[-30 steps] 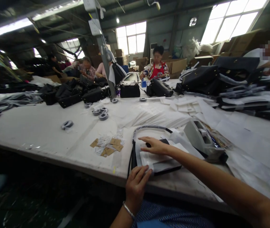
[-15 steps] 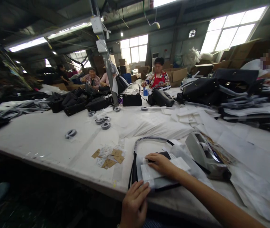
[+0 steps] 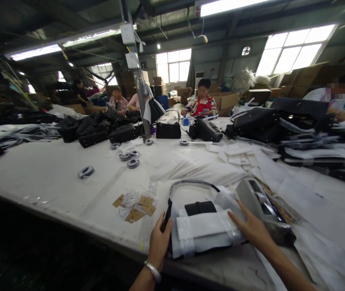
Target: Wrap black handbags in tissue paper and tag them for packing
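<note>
A black handbag [image 3: 203,246] lies on the table in front of me, its front covered by a taped white wrapping sheet [image 3: 204,225]. Its wrapped handle [image 3: 193,183] arches away from me, and a small black pouch-like piece [image 3: 200,207] shows above the sheet. My left hand [image 3: 159,239] grips the bag's left side, thumb toward the sheet. At the right end, my right hand [image 3: 253,227] has its thumb and fingers spread, touching the wrapping; some fingertips are hidden.
A grey tape dispenser [image 3: 265,210] stands right of the bag. Brown and white tags [image 3: 137,205] lie left. Several tape rolls [image 3: 133,163], a post [image 3: 140,89] and piles of black bags [image 3: 254,123] are farther back. A person in a red apron [image 3: 203,106] works across the table.
My right hand has moved off the middle of the wrapping to the bag's right end. My left hand has shifted from the lower left corner up along the left side.
</note>
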### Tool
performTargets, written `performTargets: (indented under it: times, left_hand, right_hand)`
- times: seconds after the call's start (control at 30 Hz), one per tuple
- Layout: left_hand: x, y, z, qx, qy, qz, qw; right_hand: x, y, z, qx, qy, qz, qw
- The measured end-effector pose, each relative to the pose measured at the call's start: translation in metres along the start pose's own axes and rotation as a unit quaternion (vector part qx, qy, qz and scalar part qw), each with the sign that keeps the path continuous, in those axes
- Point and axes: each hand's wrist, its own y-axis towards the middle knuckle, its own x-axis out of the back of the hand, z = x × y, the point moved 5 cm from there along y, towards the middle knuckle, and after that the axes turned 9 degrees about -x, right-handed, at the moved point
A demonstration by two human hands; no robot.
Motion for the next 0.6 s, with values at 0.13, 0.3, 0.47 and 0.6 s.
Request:
performTargets:
  times: [0.13,0.3,0.47,0.6]
  left_hand:
    - [0.023,0.0,-0.032,-0.102,-0.005,-0.092,0.991]
    - [0.046,0.004,-0.056,-0.172,-0.051,-0.117,0.977]
    - [0.041,0.005,-0.055,-0.229,-0.053,0.037,0.971]
    - [0.055,0.04,-0.045,-0.225,0.001,0.089,0.97]
  right_hand:
    - [0.03,-0.009,0.036,-0.01,0.144,-0.044,0.989]
    - [0.03,-0.004,0.058,0.037,0.264,-0.037,0.963]
    - [-0.005,0.005,0.054,0.023,0.289,-0.018,0.957]
    - [-0.017,0.015,0.04,-0.015,0.28,-0.055,0.958]
